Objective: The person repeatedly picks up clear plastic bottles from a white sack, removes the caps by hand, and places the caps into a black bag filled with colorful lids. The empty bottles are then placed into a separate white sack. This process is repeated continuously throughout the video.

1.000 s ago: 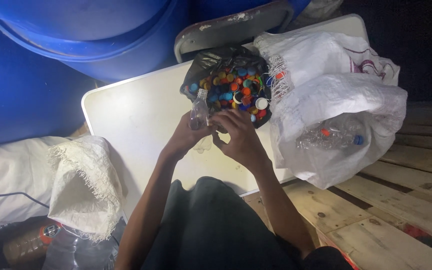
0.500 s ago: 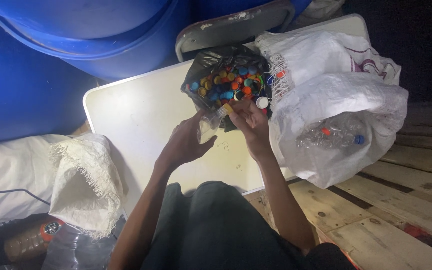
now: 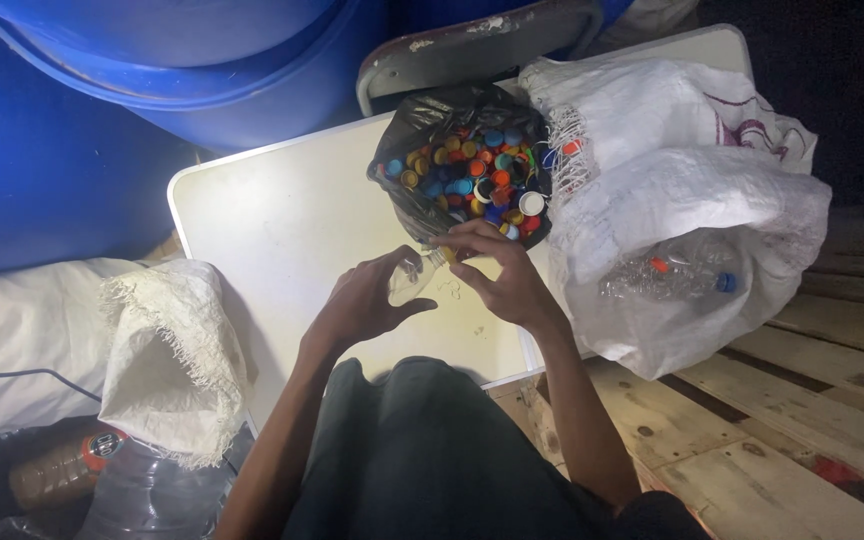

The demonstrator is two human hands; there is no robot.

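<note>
A small clear plastic bottle (image 3: pixel 414 281) lies across the white table (image 3: pixel 282 215) with my left hand (image 3: pixel 364 302) curled around its body. The fingertips of my right hand (image 3: pixel 500 272) pinch the bottle's neck end, right at the lower edge of an open black bag (image 3: pixel 422 120). The bag is full of several coloured bottle caps (image 3: pixel 472 175) in red, blue, orange, yellow and white. Whether a cap sits on the neck is hidden by my fingers.
A white woven sack (image 3: pixel 692 200) with clear bottles (image 3: pixel 667 278) leans on the table's right side. Blue barrels (image 3: pixel 182 60) stand behind. Left of my knees hang a frayed white sack (image 3: pixel 172 350) and more bottles (image 3: pixel 62 470). Wooden pallet boards (image 3: pixel 782 420) lie at the right.
Half a second ago my right hand was up at the bag of caps and my left hand was apart from it. Now my right hand is back at the bottle's neck.
</note>
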